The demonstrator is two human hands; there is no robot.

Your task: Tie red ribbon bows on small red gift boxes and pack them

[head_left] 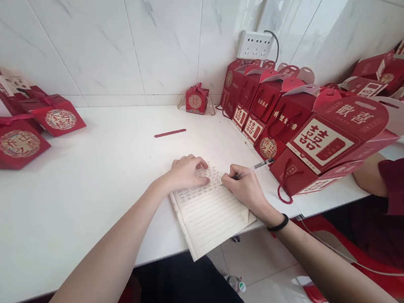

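Observation:
A lined notebook lies open at the table's front edge, one corner jutting past it. Rows of small handwriting cover its upper part; the lower lines are blank. My left hand rests on the top of the page, its fingers spread and slightly curled, holding nothing. In my right hand is a clear pen, pinched with its tip down at the end of a written row. The fingers partly hide the tip. A black band circles my right wrist.
Red gift boxes line the right side below a power strip. More red boxes stand at left. A small red box and a dark red strip lie ahead. Another person's arm is at right; a bottle is below.

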